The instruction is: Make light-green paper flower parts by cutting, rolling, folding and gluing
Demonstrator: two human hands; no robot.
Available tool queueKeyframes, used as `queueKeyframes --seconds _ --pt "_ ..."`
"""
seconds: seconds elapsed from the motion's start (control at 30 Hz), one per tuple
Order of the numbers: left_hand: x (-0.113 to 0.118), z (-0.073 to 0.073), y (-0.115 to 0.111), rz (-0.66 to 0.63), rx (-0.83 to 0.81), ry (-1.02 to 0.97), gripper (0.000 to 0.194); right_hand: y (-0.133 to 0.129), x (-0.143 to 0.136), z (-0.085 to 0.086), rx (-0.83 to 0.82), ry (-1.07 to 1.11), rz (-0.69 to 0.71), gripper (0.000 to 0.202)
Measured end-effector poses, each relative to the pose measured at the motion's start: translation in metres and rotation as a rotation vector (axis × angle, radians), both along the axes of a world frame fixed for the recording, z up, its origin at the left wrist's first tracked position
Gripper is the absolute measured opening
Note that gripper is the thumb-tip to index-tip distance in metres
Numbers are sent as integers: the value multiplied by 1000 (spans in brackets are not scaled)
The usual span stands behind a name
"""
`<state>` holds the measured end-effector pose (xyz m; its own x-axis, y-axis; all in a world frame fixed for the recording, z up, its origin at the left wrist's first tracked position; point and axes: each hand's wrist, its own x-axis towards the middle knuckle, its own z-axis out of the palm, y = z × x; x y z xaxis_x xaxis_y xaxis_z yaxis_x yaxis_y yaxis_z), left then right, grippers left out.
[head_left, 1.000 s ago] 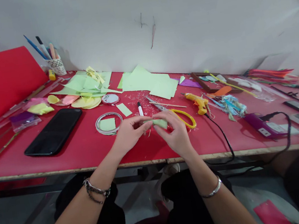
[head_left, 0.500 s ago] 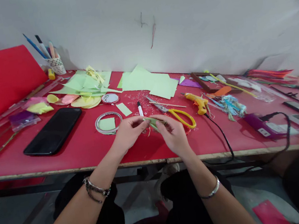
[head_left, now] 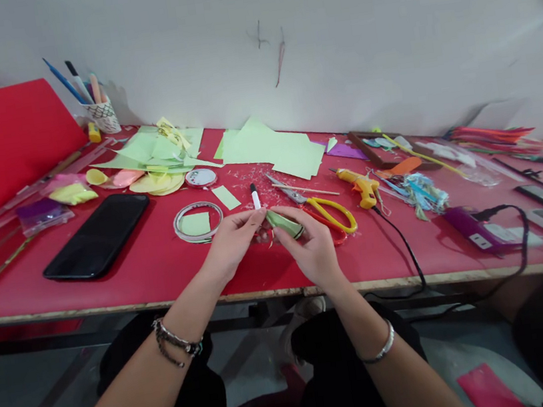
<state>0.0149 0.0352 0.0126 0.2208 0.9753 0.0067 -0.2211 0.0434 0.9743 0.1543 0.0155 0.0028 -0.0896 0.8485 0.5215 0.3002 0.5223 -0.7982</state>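
L hand (head_left: pixel 240 238) & R hand (head_left: pixel 312 245), fingers of both clamped on green paper (head_left: pixel 284 224) btwn them, over red counter (head_left: pixel 171 281); scissors (head_left: pixel 295 196) just beyond R hand, marker (head_left: pixel 256 199) just beyond both, ring (head_left: pixel 176 226) near L hand.

A grey-white wall (head_left: pixel 356 50) stands behind a long red-topped table (head_left: pixel 162 285) with a rough front edge. Pale light shows beyond the wall's slanting top; the floor (head_left: pixel 242 356) is grey.

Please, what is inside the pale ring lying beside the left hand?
Inside the ring, a piece of green paper and some red table show. Whatever lies directly under the ring's band is covered, so the paper's full outline cannot be seen.
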Motion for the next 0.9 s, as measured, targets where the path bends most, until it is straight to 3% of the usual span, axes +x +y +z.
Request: queueKeyframes --seconds 0.53,0.7,0.9 --pt "0 5 -1 27 -17 -7 25 0 2 1 -15 21 113 39" --pt "0 6 -1 51 -58 -3 28 0 3 1 -25 1 79 31" --pt "1 4 -2 -8 -46 -28 29 1 2 -2 -65 54 44 25"
